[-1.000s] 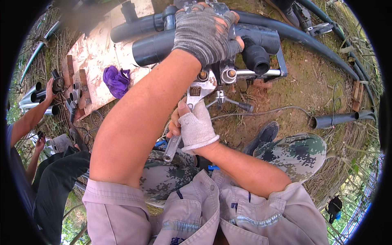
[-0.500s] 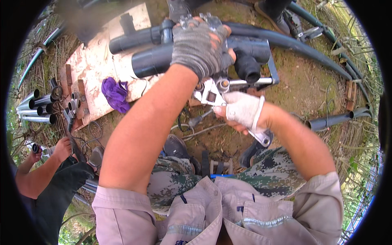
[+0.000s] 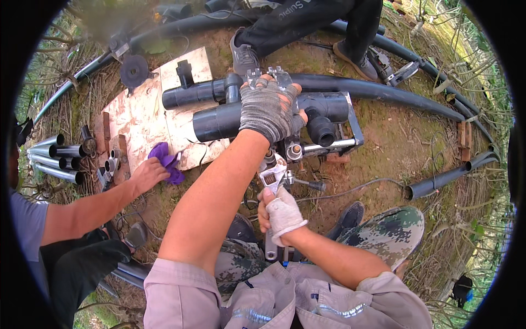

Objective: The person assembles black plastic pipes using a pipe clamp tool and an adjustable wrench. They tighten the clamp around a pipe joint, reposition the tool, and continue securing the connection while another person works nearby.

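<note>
My left hand [image 3: 267, 109], in a grey knit fingerless glove, is closed over the top of a metal clamp [image 3: 282, 80] around black plastic pipework. Under my left wrist lies a thick black pipe [image 3: 216, 123]; a black branch fitting [image 3: 321, 130] sticks out to the right. My right hand [image 3: 282, 213], in a white glove, grips an adjustable wrench [image 3: 273, 176]. Its jaws are at the clamp's near side, below my left wrist, and its handle points toward me. Whether they touch a nut I cannot tell. A bolt end [image 3: 295, 151] shows just right of them.
At left a co-worker's hand [image 3: 149, 174] is at a purple cloth [image 3: 167, 163] on a stained board [image 3: 137, 118]. Another person's legs [image 3: 307, 24] stand beyond the clamp. Long black pipe [image 3: 378, 94] curves right. Several metal tubes [image 3: 57, 171] lie far left.
My right hand has swung the wrench handle leftward and toward me. My left hand stays on the clamp. The co-worker has reached to the purple cloth, and the whole view has shifted.
</note>
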{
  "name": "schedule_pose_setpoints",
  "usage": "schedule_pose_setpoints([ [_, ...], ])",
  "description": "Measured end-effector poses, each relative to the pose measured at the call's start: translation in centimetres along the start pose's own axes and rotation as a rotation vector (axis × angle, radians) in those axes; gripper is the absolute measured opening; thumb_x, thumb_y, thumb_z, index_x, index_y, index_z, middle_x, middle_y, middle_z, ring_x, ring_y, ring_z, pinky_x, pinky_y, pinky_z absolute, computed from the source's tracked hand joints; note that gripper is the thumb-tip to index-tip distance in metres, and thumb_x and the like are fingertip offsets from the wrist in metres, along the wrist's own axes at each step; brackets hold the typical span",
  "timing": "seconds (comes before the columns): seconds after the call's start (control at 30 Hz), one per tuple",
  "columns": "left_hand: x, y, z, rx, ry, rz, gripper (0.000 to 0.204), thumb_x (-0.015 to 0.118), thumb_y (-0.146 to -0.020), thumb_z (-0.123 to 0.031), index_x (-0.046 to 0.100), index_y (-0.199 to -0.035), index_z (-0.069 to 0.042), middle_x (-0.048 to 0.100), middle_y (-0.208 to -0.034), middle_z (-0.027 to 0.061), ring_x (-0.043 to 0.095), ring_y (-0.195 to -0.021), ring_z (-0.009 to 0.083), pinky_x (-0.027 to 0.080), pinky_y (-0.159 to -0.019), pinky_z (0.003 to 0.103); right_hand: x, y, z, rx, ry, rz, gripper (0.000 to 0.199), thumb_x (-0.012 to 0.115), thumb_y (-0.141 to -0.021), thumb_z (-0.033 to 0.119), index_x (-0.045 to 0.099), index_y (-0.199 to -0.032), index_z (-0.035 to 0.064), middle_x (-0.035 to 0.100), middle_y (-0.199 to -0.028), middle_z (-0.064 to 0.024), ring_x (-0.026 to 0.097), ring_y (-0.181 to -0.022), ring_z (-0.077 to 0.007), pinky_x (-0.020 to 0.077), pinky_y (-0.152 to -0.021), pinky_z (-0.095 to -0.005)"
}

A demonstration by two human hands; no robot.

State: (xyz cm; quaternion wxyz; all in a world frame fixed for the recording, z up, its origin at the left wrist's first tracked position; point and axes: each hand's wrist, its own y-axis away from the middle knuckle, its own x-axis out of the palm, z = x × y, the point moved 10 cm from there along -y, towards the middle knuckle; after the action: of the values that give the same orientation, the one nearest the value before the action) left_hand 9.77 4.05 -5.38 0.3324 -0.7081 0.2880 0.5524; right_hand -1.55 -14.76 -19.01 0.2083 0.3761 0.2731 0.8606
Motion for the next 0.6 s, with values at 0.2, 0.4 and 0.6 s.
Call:
schedule_pose_setpoints([
  [0.2,0.1,-0.2,0.1,-0.009,-0.016,0.003,0.059,0.068,-0.079,-0.052,0.065,-0.132,-0.025,0.064,-0.131,0.0168,0.05,-0.135,0.0337,0.031,-0.118,0.055,3.8,-1.4,-0.3,-0.126,-0.243,-0.071,0.035,0.058,-0.105,0.043,0.046,-0.1,0.0109,0.042,-0.061,0.0005,0.043,-0.043,-0.0137,0.0424,-0.04,-0.0306],
  [0.4,0.1,-0.1,-0.2,-0.001,-0.027,0.032,0.057,0.071,-0.077,-0.052,0.067,-0.127,-0.026,0.066,-0.129,0.0166,0.051,-0.134,0.0338,0.033,-0.115,0.055,0.8,-0.8,0.5,0.082,0.123,0.008,0.026,0.056,-0.105,0.039,0.045,-0.1,0.016,0.043,-0.058,0.002,0.044,-0.042,-0.0119,0.0371,-0.036,-0.031],
  [0.6,0.1,0.0,0.0,0.046,-0.013,-0.045,0.055,0.073,-0.074,-0.051,0.069,-0.122,-0.025,0.067,-0.125,0.0165,0.053,-0.131,0.035,0.034,-0.111,0.056,-3.5,0.3,9.6,0.625,0.817,0.28,0.03,0.06,-0.103,0.042,0.049,-0.1,0.0143,0.04,-0.059,0.0037,0.038,-0.045,-0.0102,0.0366,-0.041,-0.0301],
])
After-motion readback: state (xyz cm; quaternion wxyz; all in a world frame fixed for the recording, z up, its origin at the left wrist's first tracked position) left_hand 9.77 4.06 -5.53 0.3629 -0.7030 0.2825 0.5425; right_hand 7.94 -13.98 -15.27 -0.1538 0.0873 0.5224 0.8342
